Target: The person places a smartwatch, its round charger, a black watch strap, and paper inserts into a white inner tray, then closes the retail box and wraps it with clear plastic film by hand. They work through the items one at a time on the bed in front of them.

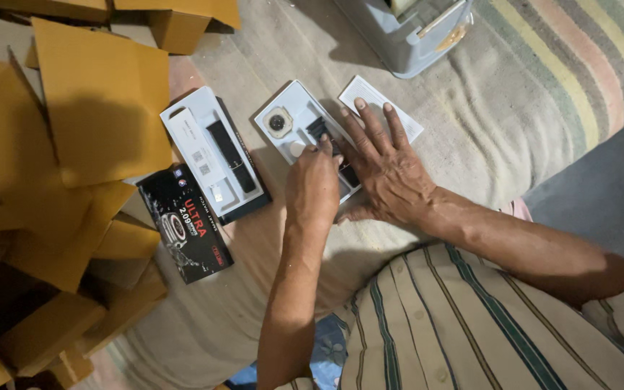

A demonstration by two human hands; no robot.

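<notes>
a beige blanket (254, 303) with striped edging covered the surface. a white tray (299, 108) lay at centre, holding a watch face (279, 122) and a black strap (321, 130). the left hand (313, 184) pinched the strap; the right hand (388, 170) lay flat, fingers spread, on the tray's edge. a second tray (207, 155) and a black box lid (185, 231) lay left, beside tan cartons (95, 101). a grey bin (406, 36) stood beyond.

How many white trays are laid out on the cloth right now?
2: one white tray under both hands, holding a watch face; the other white tray left of it, sitting in a black box. Cardboard may hide more.
</notes>
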